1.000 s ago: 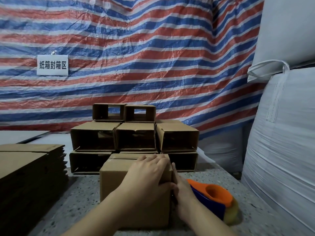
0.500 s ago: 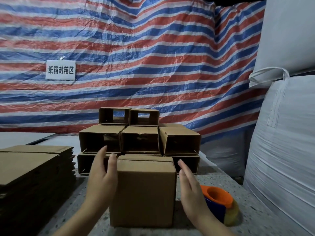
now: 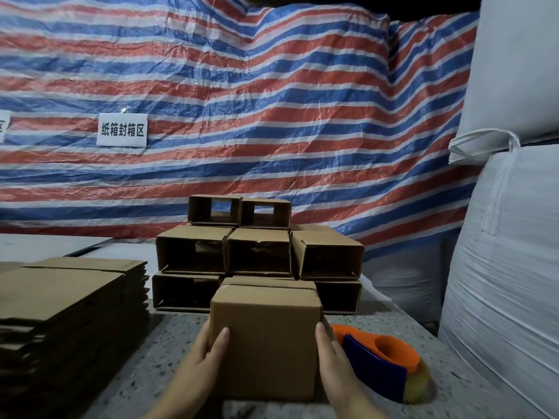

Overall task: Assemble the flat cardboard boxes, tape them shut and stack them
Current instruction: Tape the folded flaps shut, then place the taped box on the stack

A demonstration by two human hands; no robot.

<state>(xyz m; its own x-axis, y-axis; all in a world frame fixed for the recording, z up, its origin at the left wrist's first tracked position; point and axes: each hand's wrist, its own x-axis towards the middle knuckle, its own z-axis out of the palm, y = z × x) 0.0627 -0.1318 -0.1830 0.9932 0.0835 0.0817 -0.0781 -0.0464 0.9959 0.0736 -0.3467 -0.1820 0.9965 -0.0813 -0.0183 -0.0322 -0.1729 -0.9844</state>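
Observation:
A closed brown cardboard box [image 3: 266, 337] stands upright on the speckled table [image 3: 151, 358] right in front of me. My left hand [image 3: 205, 358] grips its left edge, thumb on the front face and fingers along the side. My right hand [image 3: 332, 361] presses flat against the box's right side. Behind it stands a stack of assembled boxes [image 3: 260, 252], three tiers high, their open ends facing me. A pile of flat cardboard blanks [image 3: 60, 297] lies at the left.
An orange and blue tape dispenser [image 3: 384, 361] lies on the table just right of my right hand. Big white sacks [image 3: 508, 267] wall off the right side. A striped tarp [image 3: 272, 116] with a white sign [image 3: 122, 130] hangs behind.
My left hand came off the box's top and my right hand left its edge; both opened beside the box, then closed in on its lower sides. The view rose slightly.

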